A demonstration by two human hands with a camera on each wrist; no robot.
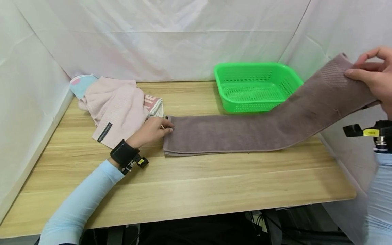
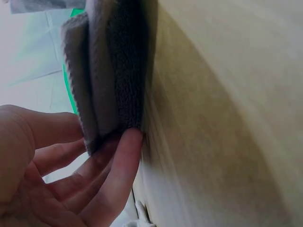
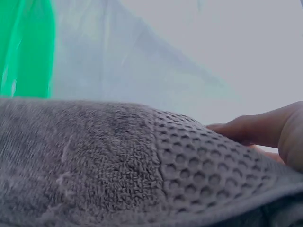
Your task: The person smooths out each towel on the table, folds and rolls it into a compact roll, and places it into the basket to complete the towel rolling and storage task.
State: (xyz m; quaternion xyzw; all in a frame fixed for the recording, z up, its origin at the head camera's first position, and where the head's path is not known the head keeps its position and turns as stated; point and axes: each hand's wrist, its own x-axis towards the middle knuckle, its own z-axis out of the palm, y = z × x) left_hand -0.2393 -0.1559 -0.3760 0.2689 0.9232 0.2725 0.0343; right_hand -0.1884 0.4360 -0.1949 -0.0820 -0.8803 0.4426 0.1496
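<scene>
A long brownish-mauve towel (image 1: 220,134), folded lengthwise into a strip, lies across the middle of the table. Its left end is pinched between thumb and fingers of my left hand (image 1: 153,129); the left wrist view shows the stacked layers of the towel (image 2: 102,71) between the fingertips (image 2: 128,142). My right hand (image 1: 375,75) grips the towel's other end and holds it well above the table's right side, so that half slopes upward. In the right wrist view a dimpled band (image 3: 203,165) crosses the towel near this hand, whose lower fingers are mostly hidden.
A green perforated basket (image 1: 254,107) stands at the back right, partly behind the raised towel. At the back left, a pale pink towel (image 1: 117,105) lies heaped with other cloths, one light blue (image 1: 82,88). White sheeting (image 1: 171,51) encloses the wooden table (image 1: 196,183).
</scene>
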